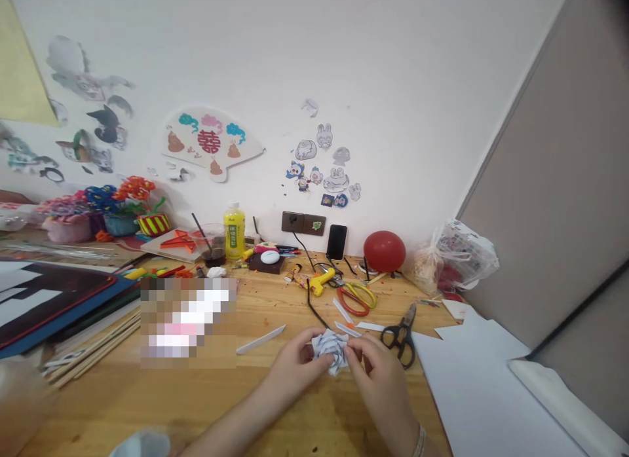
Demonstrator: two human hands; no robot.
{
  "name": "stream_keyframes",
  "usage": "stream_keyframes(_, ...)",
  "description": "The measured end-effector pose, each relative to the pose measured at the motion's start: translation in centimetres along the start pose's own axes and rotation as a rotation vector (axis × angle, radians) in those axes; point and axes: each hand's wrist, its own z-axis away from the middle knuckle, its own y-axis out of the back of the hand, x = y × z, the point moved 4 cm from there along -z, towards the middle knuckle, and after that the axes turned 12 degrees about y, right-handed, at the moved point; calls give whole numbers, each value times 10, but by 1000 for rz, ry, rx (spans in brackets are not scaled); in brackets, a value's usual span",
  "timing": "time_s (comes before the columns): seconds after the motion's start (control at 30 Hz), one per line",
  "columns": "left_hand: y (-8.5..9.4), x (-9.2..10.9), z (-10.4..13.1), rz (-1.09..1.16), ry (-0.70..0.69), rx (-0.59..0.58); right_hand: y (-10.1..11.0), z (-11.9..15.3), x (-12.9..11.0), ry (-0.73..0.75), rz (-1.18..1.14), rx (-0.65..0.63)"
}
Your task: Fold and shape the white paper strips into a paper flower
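A crumpled, layered white paper piece is held between both hands over the front of the wooden table. My left hand grips its left side, thumb across the lower front. On its right edge, the thumb and fingertips of my right hand are pinched. Black scissors lie just right of my right hand, blades pointing away. One white paper strip rests left of the hands, and another strip lies behind them.
Behind the hands are a yellow glue gun, red-and-yellow-handled scissors, a phone and a red balloon. White sheets cover the right side. Wooden sticks, a drink cup and a yellow bottle stand or lie left.
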Motion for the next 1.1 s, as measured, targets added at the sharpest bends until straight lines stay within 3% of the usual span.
stream_keyframes(0.17, 2, -2, -2, 9, 7, 3, -4, 1, 5, -48, -45, -17)
stream_keyframes(0.27, -1, -4, -2, 35, 12, -33, -5, 3, 5, -23, -21, -33)
stream_keyframes(0.77, -2, -24, -10, 44, 16, 15, -10, 10, 15, 86, 19, 7)
stream_keyframes(1.1, -3, -25, -12, 135, -49, -9, -16, 11, 25, 23, -41, 36)
